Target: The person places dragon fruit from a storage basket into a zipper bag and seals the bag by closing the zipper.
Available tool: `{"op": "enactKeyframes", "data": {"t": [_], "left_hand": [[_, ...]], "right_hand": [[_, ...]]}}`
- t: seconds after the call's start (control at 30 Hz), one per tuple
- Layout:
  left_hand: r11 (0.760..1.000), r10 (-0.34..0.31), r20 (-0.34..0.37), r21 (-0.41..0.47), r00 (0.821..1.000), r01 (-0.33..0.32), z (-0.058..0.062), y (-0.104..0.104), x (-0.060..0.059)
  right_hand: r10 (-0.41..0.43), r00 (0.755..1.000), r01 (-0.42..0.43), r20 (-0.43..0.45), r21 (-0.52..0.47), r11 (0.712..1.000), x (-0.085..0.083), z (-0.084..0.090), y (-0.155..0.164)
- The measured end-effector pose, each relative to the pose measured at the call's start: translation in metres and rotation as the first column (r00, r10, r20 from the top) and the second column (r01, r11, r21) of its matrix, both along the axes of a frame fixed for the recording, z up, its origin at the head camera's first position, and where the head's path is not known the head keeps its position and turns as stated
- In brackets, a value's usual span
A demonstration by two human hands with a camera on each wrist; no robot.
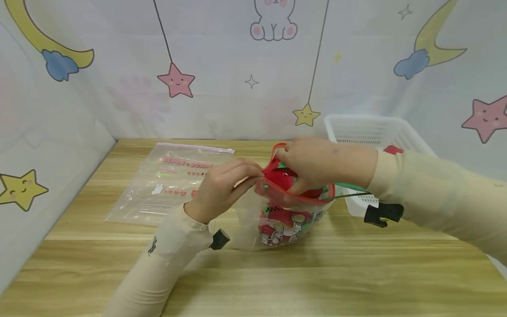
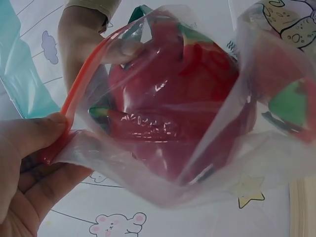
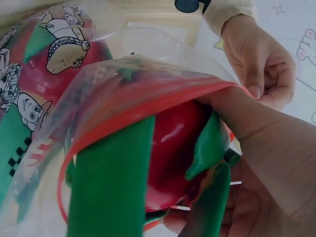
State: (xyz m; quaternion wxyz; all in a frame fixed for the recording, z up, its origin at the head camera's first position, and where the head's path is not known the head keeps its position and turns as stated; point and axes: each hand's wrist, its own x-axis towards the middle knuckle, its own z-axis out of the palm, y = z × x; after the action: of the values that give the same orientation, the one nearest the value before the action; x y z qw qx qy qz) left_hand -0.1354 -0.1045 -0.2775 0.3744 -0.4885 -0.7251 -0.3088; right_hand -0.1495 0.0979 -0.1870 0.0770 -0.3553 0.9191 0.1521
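A clear zip bag with a red zipper rim and cartoon print stands on the wooden table. Inside it sits a red item with green parts, which also shows in the right wrist view as the red item beside a green strap. My left hand pinches the left end of the rim, its thumb on the red strip. Over the bag's mouth my right hand grips the opposite side of the rim, with the fingers curled into the opening.
A second clear zip bag with pink print lies flat at the back left. A white plastic basket stands at the back right with something red in it. Printed curtain walls close in the table's back and sides.
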Motion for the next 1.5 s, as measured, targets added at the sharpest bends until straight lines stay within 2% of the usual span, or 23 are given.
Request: {"op": "enactKeyframes", "data": {"t": [0.23, 0.6, 0.73, 1.0, 1.2, 1.5], "left_hand": [[1.000, 0.029, 0.027, -0.002, 0.999, -0.029, 0.000, -0.001, -0.001], [0.999, 0.043, 0.066, -0.011, 0.997, -0.042, 0.003, -0.001, -0.003], [0.999, 0.048, 0.074, -0.011, 0.996, -0.047, 0.003, 0.001, -0.005], [0.999, 0.053, 0.073, -0.007, 0.996, -0.053, 0.003, 0.003, -0.009], [0.998, 0.057, 0.064, -0.007, 0.996, -0.057, 0.002, 0.002, -0.009], [0.997, 0.067, 0.067, -0.029, 0.996, -0.065, 0.002, 0.001, -0.010]], "right_hand": [[0.060, 0.997, -0.058, 0.039, -0.044, 0.997, -0.005, -0.001, 0.005], [0.029, 0.987, -0.004, 0.158, -0.155, 0.988, -0.012, 0.005, 0.021], [0.051, 0.983, -0.014, 0.175, -0.205, 0.979, -0.016, 0.006, 0.029], [0.099, 0.979, -0.041, 0.178, -0.302, 0.952, -0.024, 0.009, 0.045], [0.121, 0.980, -0.060, 0.157, -0.346, 0.936, -0.023, 0.008, 0.053], [0.101, 0.977, -0.003, 0.191, -0.457, 0.890, -0.027, 0.008, 0.070]]}}
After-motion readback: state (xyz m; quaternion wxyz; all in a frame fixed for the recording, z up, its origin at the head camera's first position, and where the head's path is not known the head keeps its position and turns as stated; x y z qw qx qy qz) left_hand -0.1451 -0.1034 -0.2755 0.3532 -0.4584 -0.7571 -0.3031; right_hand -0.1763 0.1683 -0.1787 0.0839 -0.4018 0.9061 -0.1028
